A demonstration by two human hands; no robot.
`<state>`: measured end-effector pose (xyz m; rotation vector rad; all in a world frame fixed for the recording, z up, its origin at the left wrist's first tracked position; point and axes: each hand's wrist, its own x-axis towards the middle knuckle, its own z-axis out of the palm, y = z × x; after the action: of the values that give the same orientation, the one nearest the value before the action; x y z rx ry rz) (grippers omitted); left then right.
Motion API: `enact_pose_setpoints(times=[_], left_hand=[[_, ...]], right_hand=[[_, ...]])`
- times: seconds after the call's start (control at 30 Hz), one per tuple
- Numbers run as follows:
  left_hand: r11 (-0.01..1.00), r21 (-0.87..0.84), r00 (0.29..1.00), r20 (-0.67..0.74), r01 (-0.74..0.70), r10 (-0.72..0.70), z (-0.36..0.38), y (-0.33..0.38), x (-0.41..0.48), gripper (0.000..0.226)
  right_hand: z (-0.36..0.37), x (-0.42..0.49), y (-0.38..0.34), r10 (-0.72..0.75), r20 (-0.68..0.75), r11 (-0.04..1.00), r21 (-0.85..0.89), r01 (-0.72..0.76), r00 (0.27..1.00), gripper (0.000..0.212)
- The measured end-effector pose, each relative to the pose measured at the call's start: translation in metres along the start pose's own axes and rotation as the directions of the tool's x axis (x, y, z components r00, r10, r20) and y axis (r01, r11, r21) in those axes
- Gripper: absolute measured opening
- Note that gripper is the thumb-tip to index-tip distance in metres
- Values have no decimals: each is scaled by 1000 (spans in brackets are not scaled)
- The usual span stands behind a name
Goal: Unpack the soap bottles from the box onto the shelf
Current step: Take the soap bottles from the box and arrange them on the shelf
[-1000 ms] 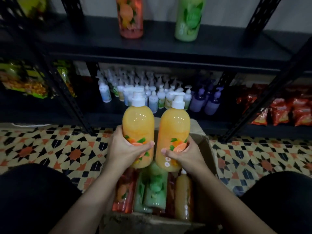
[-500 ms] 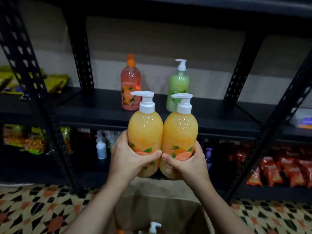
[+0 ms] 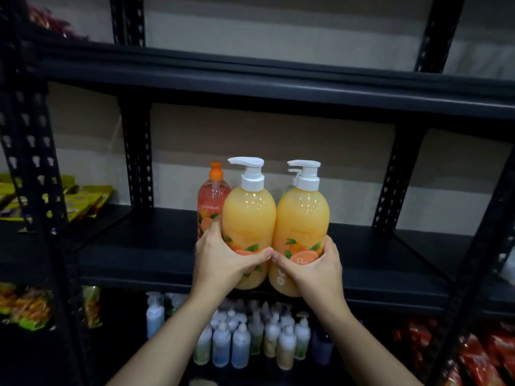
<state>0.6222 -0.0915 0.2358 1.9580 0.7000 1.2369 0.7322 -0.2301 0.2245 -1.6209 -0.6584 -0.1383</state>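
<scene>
Two orange soap bottles, each with a white pump top, stand upright side by side and touching. The left orange bottle is gripped low on its body by the left hand, fingers curled round the fruit label. The right orange bottle is gripped the same way by the right hand. The thumbs of the two hands nearly meet between the bottles. Both bottle bases sit level with the front edge of the black metal shelf; whether they rest on it or hang just clear of it cannot be told.

Beyond the left hand, further back on the same shelf board, stands a pink bottle with an orange cap, partly covered by the left orange bottle. Beyond the right hand, a second white pump shows behind the right orange bottle; its bottle is almost wholly hidden.

Below the wrists, on the next board down, small pump bottles stand in a cluster. Far left of the left hand lie yellow-green snack packets. Below and right of the right hand lie red packets.
</scene>
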Motion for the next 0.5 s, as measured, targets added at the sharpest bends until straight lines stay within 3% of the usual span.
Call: enact_pose_setpoints(times=[0.27, 0.5], left_hand=[[997, -68, 1000, 11, 29, -28, 37, -19, 55, 95], [999, -11, 999, 13, 44, -44, 59, -41, 71, 95]], right_hand=[[26, 62, 16, 1, -51, 993, -121, -7, 999, 94], [31, 71, 39, 21, -84, 990, -137, -33, 996, 88]])
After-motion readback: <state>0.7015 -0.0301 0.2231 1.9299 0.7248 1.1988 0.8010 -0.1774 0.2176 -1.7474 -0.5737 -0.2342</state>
